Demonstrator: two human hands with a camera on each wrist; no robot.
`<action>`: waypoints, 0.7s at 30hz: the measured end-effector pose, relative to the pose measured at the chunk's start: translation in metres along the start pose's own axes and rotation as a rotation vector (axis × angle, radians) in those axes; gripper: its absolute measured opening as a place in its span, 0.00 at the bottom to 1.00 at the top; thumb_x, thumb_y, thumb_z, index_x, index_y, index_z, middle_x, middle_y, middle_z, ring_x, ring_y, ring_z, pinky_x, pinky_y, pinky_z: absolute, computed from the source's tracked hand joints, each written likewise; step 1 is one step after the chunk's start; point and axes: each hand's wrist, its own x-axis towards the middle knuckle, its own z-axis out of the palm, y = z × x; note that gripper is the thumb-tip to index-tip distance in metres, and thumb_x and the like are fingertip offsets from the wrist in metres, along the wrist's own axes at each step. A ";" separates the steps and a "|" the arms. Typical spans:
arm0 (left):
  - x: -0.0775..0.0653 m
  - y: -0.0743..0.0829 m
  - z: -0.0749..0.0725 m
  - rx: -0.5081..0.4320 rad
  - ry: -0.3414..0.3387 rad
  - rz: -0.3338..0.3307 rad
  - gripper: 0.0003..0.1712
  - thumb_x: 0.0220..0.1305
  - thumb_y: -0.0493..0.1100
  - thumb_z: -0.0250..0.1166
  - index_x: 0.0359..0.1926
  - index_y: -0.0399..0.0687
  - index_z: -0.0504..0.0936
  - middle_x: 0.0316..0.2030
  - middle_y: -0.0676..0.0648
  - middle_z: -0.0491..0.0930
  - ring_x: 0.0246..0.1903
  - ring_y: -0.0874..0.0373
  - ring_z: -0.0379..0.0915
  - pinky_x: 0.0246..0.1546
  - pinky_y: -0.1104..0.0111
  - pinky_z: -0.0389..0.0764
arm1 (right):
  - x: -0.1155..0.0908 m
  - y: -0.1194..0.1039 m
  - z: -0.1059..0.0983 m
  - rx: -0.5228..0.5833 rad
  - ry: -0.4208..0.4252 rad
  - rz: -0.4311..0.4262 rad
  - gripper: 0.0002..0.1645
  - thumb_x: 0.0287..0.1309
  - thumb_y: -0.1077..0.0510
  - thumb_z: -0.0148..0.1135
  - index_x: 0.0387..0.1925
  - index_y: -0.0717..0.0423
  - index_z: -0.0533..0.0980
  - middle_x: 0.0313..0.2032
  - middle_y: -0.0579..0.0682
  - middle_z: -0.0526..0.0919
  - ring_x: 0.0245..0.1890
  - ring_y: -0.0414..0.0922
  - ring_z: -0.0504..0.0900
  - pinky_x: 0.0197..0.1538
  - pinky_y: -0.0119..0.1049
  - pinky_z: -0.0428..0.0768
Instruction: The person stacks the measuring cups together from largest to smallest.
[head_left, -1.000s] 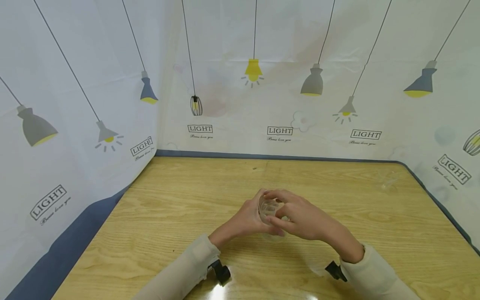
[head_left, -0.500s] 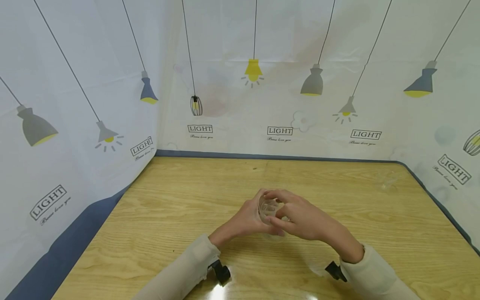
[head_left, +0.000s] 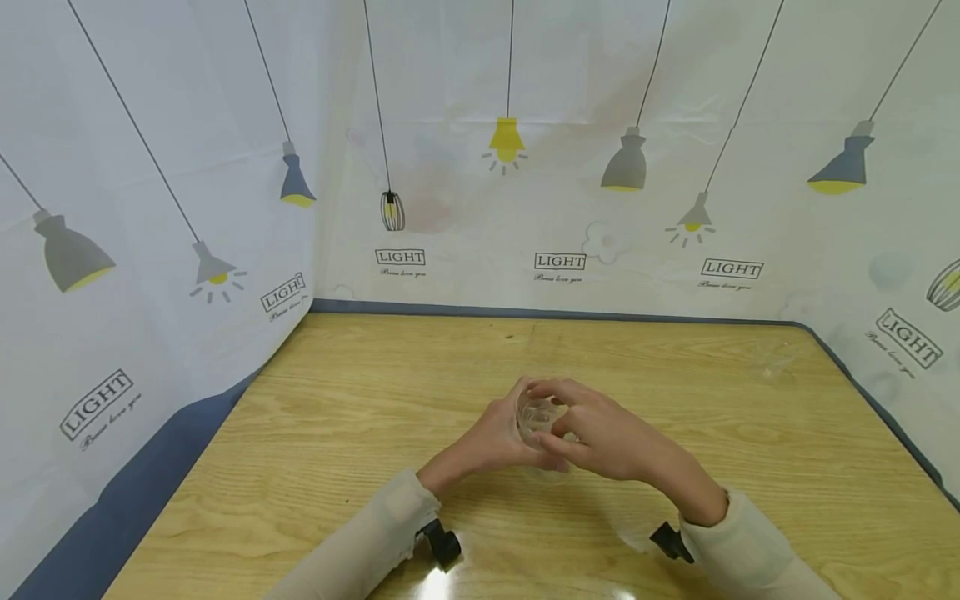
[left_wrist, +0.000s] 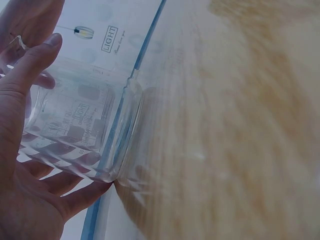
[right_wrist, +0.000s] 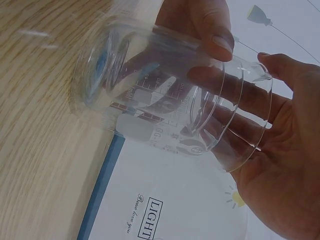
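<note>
One wooden table (head_left: pixel 375 358) fills the lower frame, two hands meet at centre: the left hand (head_left: pixel 487 429) wraps nested glass beakers (right_wrist: pixel 165 120), exact count unclear, the right hand (head_left: pixel 611 433) grips their rim end! Right of centre, one faint clear object (head_left: pixel 776 360).

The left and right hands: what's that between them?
A clear, printed beaker sits between the left hand and right hand; the right wrist view shows it.
</note>
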 end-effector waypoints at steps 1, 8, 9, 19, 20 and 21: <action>0.000 0.000 0.000 0.001 0.000 -0.002 0.53 0.52 0.56 0.82 0.72 0.75 0.59 0.67 0.59 0.74 0.65 0.64 0.74 0.61 0.65 0.81 | 0.000 0.000 0.000 0.001 -0.001 0.000 0.24 0.75 0.45 0.58 0.24 0.44 0.89 0.68 0.50 0.76 0.72 0.51 0.71 0.69 0.56 0.75; 0.000 0.000 0.000 0.008 0.004 -0.003 0.54 0.52 0.55 0.83 0.73 0.75 0.59 0.68 0.59 0.74 0.65 0.63 0.74 0.61 0.64 0.81 | 0.000 -0.001 0.000 0.006 -0.003 0.006 0.24 0.75 0.45 0.58 0.23 0.44 0.88 0.68 0.50 0.76 0.72 0.51 0.71 0.69 0.56 0.75; 0.000 0.000 0.000 0.010 0.005 -0.003 0.54 0.52 0.55 0.83 0.73 0.75 0.59 0.68 0.59 0.74 0.65 0.63 0.74 0.61 0.64 0.81 | 0.000 0.000 0.000 0.006 -0.003 0.007 0.24 0.75 0.45 0.58 0.23 0.43 0.88 0.68 0.50 0.75 0.72 0.51 0.71 0.69 0.56 0.75; 0.000 0.001 0.000 0.007 0.004 -0.002 0.54 0.52 0.55 0.83 0.73 0.75 0.59 0.66 0.56 0.76 0.62 0.64 0.75 0.59 0.65 0.81 | 0.000 0.001 0.000 0.015 -0.003 0.014 0.25 0.75 0.44 0.58 0.20 0.40 0.86 0.68 0.49 0.76 0.72 0.51 0.71 0.68 0.56 0.76; 0.000 0.001 0.000 0.008 0.004 -0.001 0.54 0.52 0.55 0.83 0.73 0.75 0.59 0.66 0.55 0.76 0.62 0.64 0.76 0.58 0.65 0.82 | 0.000 0.000 0.000 0.015 -0.004 0.016 0.25 0.75 0.44 0.58 0.20 0.40 0.86 0.68 0.49 0.76 0.72 0.51 0.71 0.68 0.56 0.76; 0.000 0.001 0.000 0.008 0.004 0.000 0.54 0.52 0.55 0.83 0.73 0.74 0.59 0.66 0.54 0.76 0.62 0.64 0.76 0.58 0.65 0.82 | 0.000 0.000 0.000 0.016 -0.004 0.016 0.25 0.75 0.44 0.58 0.20 0.41 0.86 0.68 0.49 0.76 0.72 0.51 0.71 0.68 0.56 0.76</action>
